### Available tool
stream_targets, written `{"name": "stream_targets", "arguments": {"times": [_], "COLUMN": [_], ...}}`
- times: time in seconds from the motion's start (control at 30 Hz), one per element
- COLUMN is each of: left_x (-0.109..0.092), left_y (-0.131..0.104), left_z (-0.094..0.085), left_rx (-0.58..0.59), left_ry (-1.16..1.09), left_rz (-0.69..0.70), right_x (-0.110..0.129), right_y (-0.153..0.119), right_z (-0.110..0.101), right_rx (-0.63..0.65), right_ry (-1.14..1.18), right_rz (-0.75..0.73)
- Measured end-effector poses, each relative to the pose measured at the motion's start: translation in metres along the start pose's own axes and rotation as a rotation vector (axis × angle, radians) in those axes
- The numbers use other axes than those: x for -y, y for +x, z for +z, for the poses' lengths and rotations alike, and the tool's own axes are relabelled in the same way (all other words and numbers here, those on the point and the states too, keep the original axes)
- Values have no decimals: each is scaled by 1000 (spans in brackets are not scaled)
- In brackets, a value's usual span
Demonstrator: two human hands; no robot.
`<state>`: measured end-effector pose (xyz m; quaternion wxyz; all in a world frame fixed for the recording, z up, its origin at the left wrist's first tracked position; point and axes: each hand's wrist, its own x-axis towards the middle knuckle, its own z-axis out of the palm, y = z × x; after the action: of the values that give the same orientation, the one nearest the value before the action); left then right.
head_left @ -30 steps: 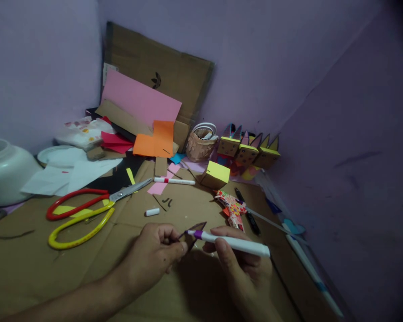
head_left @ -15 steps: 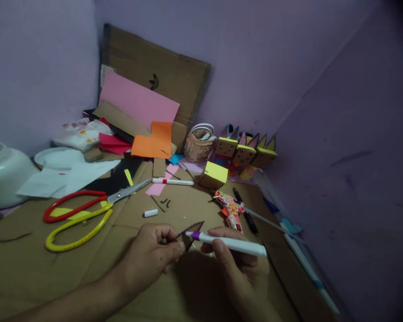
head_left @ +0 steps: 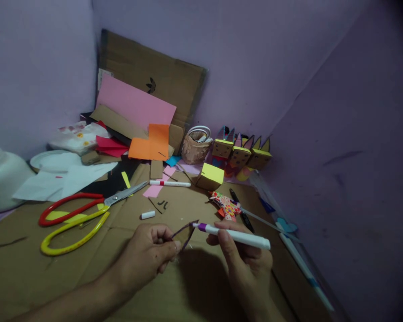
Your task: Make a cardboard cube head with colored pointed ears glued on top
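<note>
Between the thumb and fingers of my left hand (head_left: 156, 248) is a small pointed cardboard piece (head_left: 185, 233) with dark purple edges. My right hand (head_left: 242, 255) grips a white marker (head_left: 243, 237) with a purple collar, its tip at the pointed end of the piece. A white cap (head_left: 147, 215) lies on the cardboard sheet (head_left: 121, 255) beyond my left hand. Behind it is a white marker with a red band (head_left: 170, 183). The yellow-topped cardboard box (head_left: 211, 176) stands farther back, with a floral-patterned glue gun (head_left: 226, 205) to its right.
Large scissors (head_left: 104, 205) with red and yellow handles lie at left, near a white pot (head_left: 6, 179). Paper sheets, a woven-looking basket (head_left: 195, 148) and several eared box figures (head_left: 241, 154) stand along the back wall. A black pen (head_left: 246, 220) lies at right.
The marker tip has moved right along the cardboard piece to its pointed end. My right hand has shifted slightly right, and the view has shifted a little.
</note>
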<state>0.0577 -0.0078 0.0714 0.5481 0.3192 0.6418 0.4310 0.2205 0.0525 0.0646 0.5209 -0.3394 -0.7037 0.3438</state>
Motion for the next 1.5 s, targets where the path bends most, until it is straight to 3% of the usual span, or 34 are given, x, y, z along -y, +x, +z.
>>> {"name": "stream_targets", "arguments": {"times": [0.33,0.6,1.07,1.5], "left_x": [-1,-2,4,-2], "left_y": [2,-1,5,0], "left_z": [1,1,-2,0], "left_rx": [-23,-29,-19,-21], "left_ry": [-10,-12,11,-24], "left_rz": [-20,11,-26,15], "right_x": [1,1,2,2], "right_y": [4,-4,5,-6], "right_z": [-4,2,-5,6], "right_rx": [-47,37,-92,-5], "right_ry": [23,-8,-30,31], "right_rz": [-1,-28,23,25]}}
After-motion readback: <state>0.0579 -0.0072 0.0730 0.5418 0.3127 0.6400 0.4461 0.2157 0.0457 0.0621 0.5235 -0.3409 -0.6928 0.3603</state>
